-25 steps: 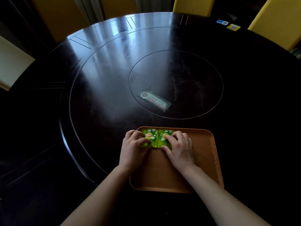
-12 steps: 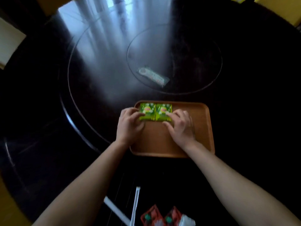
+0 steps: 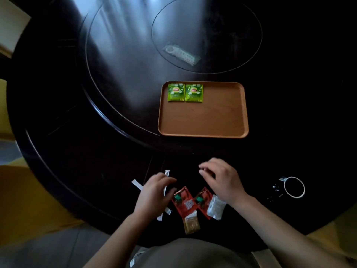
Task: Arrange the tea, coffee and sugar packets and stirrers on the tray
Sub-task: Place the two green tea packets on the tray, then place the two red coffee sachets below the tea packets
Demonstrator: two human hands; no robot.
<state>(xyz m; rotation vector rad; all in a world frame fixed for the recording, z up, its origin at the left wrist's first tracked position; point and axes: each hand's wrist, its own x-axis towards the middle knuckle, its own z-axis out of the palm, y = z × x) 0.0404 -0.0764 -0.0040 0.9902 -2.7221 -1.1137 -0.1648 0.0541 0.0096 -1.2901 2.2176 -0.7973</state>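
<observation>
A large round table (image 3: 116, 113) of dark, glossy wood fills the head view, with inlaid ring lines and a smaller circle near its middle, where a clear plastic-wrapped item (image 3: 181, 55) lies. Yellow seating shows past the table's left and lower right edges.

A rectangular brown wooden tray (image 3: 222, 117) with rounded corners sits on the table, between the centre circle and the near edge. In its far left corner two green square tea packets (image 3: 185, 93) lie flat, side by side and touching, their top edges just beside the far rim. The remainder of the tray is bare wood.

Near the table's near edge lies a loose group: two red coffee packets (image 3: 191, 202) tilted toward each other, a brown sugar packet (image 3: 191, 225) below them, a white sugar packet (image 3: 216, 207) at the right, and white paper-wrapped stirrers (image 3: 166, 178) crossing at the left.

The left hand (image 3: 154, 192) hovers over the stirrers, fingers loosely curled, grasping nothing. The right hand (image 3: 222, 178) hangs above the red packets, fingers spread and bent, also empty. A white ring-shaped object (image 3: 294, 187) lies well to the right.
</observation>
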